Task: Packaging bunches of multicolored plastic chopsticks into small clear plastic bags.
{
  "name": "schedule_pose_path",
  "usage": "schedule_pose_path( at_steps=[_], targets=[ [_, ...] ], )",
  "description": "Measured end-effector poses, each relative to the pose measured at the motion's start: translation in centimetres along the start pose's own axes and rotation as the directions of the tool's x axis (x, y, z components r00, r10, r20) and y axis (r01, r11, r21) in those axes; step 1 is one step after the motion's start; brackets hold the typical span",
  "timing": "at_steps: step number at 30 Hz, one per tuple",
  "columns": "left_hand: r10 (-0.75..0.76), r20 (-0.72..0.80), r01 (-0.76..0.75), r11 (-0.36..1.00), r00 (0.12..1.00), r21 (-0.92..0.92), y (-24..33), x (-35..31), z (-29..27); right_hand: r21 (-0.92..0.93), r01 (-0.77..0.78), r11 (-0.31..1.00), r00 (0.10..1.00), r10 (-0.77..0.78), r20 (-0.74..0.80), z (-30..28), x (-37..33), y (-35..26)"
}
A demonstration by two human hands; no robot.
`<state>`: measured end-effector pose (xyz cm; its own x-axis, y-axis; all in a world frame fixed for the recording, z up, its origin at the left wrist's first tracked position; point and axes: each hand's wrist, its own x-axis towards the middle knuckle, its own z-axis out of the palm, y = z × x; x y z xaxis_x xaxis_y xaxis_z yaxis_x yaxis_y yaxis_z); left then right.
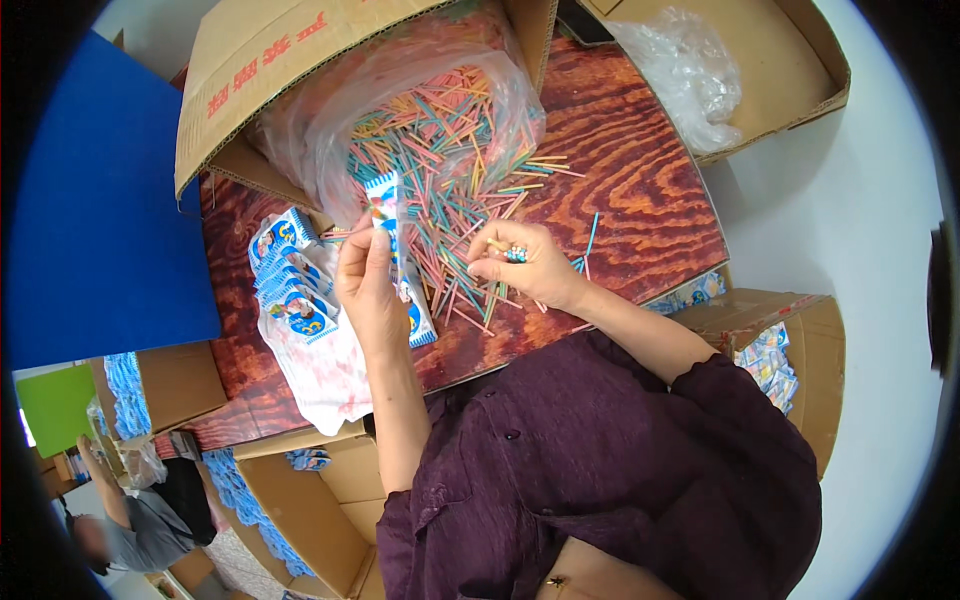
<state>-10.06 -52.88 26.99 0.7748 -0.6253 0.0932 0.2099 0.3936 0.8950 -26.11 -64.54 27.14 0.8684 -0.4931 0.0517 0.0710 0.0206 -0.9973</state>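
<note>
Pinched near-upright between thumb and bent fingers of left hand point(368, 285): one blue-and-white packet point(383, 202). Curled shut in right hand point(525, 262): small bunch of coloured sticks point(516, 255), ends showing. Noted just beyond: heap of loose sticks point(440, 200), spilled from clear bag point(325, 135) inside carton point(350, 32) onto red wood-grain table point(630, 110). Recorded red lettering on carton flap. Found beside left hand: fanned packets point(290, 275) over white sheeting point(325, 385). Listed outward: open box point(790, 60) containing crumpled plastic point(690, 70); packet-filled box point(818, 345), right; blue panel point(110, 220), left.
</note>
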Motion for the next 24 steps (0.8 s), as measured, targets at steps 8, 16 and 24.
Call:
schedule_pose_path(
  at_steps=[8, 16, 24],
  targets=[
    [0.014, 0.376, -0.138, 0.942, 0.926, 0.304, 1.2, -3.4, 3.8, -0.138, 0.167, 0.976, 0.984, -0.173, -0.037, 0.1, -0.1, -0.3],
    [-0.096, 0.144, 0.094, 0.995, 0.985, 0.022, 0.7, -2.9, 3.1, -0.144, 0.139, 0.98, 0.99, -0.142, -0.011, 1.1, -0.4, -0.4],
    [-0.112, -0.041, 0.113, 0.993, 0.993, 0.017, -0.1, -2.7, -0.5, -0.021, 0.053, 0.998, 0.99, -0.055, -0.13, -0.8, -0.7, -0.3]
  ],
)
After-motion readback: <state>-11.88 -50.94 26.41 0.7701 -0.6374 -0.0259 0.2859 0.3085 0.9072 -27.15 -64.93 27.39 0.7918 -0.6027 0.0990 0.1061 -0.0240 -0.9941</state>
